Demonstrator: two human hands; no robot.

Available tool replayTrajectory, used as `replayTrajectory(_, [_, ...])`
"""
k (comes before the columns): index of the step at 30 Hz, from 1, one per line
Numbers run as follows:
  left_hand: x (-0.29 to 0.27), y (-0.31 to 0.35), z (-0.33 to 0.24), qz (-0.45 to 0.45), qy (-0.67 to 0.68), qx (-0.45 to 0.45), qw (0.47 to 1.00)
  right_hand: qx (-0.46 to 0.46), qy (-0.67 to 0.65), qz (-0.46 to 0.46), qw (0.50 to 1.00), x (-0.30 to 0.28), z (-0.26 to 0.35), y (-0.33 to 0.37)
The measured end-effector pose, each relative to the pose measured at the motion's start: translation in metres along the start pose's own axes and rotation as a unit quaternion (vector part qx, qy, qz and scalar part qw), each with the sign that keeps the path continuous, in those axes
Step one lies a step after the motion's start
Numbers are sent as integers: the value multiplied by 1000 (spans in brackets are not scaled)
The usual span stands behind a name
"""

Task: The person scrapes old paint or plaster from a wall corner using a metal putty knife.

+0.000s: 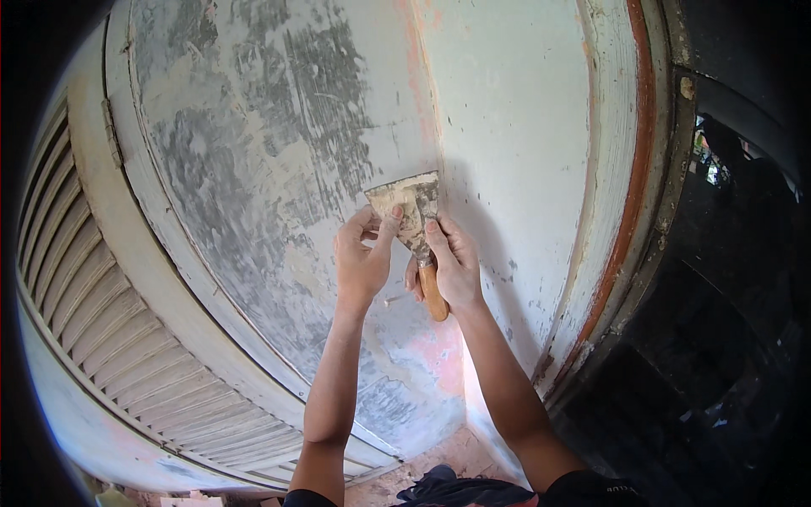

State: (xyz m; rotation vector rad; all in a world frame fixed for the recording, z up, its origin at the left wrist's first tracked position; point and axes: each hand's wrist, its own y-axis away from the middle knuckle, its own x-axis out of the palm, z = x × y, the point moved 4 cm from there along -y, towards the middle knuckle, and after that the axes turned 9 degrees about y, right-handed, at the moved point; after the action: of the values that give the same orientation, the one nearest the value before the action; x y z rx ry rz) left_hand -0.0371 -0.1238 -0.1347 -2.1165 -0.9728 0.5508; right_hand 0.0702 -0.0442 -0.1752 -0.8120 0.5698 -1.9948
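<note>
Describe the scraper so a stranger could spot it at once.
Find the big worn wall panel, patchy grey and white, right of the louvred shutter. At its middle both hands meet: the left hand and right hand grip a putty knife. It alone has a broad, paste-smeared metal blade and an orange wooden handle.

Patchy scraped wall (279,127); louvred shutter (110,313) at left; dark doorway (726,321) right.
</note>
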Motion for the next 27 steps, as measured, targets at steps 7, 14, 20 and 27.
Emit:
replayTrajectory(7, [9, -24, -7, -58, -108, 41, 992, -111, 332, -111, 930, -7, 6, -17])
replayTrajectory(14, [22, -104, -55, -41, -129, 164, 977, -201, 603, -125, 762, 13, 42, -80])
replayTrajectory(20, [24, -141, -64, -39, -206, 160, 965, -142, 632, -131, 750, 18, 57, -114])
replayTrajectory(27, [27, -143, -74, -65, -305, 103, 944, -89, 640, -115, 754, 16, 62, -135])
